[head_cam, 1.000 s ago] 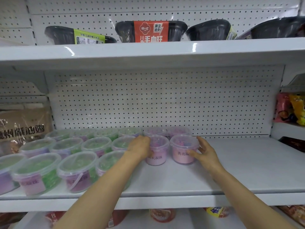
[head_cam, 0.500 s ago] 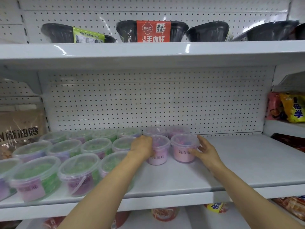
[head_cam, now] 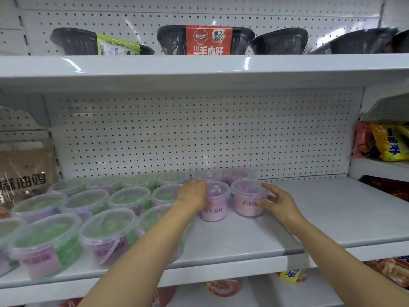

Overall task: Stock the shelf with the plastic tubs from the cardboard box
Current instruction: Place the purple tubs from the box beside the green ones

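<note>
White pegboard backs a store shelf point(head_cam: 287, 220) whose left half carries clear-lidded tubs, set in rows running front to back so that labels face out and the rows stay tight. The left hand point(head_cam: 192, 197) curls over the near side of one pink tub point(head_cam: 213, 201), gripping it; the right hand point(head_cam: 277, 201) lies against the side of a second pink tub point(head_cam: 249, 199) with thumb and fingers loosely spread, touching rather than clasping. Both tubs stand upright and touch each other, just right of the green tubs point(head_cam: 115, 231), apparently being nudged into line with the row behind. That row holds two more pink tubs point(head_cam: 223, 175), making four pink in all. Green tubs number about eleven; the far left ones are cut off, so the count is uncertain. On the upper shelf point(head_cam: 199, 65) sit at least four black bowls point(head_cam: 280, 41). No cardboard box is in view. Bare shelf to the right suggests stocking is roughly half done.
</note>
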The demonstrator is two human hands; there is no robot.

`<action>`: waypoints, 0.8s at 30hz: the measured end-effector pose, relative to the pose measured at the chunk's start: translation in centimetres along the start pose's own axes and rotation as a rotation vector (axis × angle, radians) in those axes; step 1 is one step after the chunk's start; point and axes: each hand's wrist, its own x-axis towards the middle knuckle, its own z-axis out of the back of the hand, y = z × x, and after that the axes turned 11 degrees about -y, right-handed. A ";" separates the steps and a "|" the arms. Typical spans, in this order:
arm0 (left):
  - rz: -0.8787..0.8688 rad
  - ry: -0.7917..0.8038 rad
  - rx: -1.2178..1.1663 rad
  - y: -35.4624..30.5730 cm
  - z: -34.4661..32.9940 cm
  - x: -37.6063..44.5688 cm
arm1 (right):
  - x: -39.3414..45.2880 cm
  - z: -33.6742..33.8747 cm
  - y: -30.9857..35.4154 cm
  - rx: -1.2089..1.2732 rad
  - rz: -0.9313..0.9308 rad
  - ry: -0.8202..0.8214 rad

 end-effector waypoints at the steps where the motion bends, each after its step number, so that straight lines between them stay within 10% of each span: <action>1: -0.004 -0.002 -0.001 0.0 0.0 0.0 | 0.0 0.0 0.0 -0.003 -0.005 -0.002; 15: -0.119 0.011 -0.086 0.5 1.1 -0.4 | -4.5 1.4 5.7 -0.517 0.181 -0.093; 24: -0.536 -0.031 -0.370 0.4 2.8 -2.2 | -11.5 3.1 11.2 -0.958 0.265 -0.048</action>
